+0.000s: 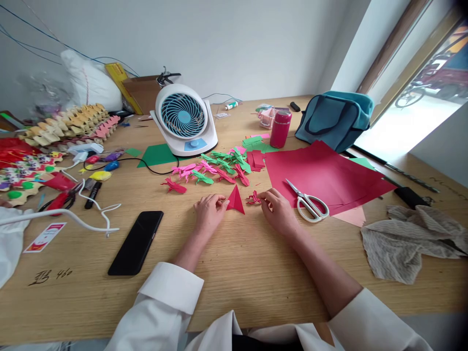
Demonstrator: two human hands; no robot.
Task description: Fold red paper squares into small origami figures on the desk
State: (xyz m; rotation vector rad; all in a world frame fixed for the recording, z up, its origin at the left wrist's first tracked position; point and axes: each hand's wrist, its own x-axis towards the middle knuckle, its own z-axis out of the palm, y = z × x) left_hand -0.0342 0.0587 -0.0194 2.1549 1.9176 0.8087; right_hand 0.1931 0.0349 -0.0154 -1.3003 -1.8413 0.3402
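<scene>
My left hand (211,210) is closed on the left edge of a folded red paper triangle (236,201), its point facing away from me. To the right of it, my right hand (278,210) has its fingertips at some small crumpled red paper scraps (253,198) on the table; whether it grips them I cannot tell. White-handled scissors (310,204) lie right of that hand, partly on large red paper sheets (321,170). Just beyond both hands is a pile of folded green paper figures (223,162), pink paper figures (186,169) and a few red ones (174,185).
A white fan (185,122) stands behind the pile. A red flask (281,129) and a blue bag (332,119) are at back right. A black phone (136,243) lies left of my left arm, near a white cable (73,214). A grey cloth (413,239) is at right.
</scene>
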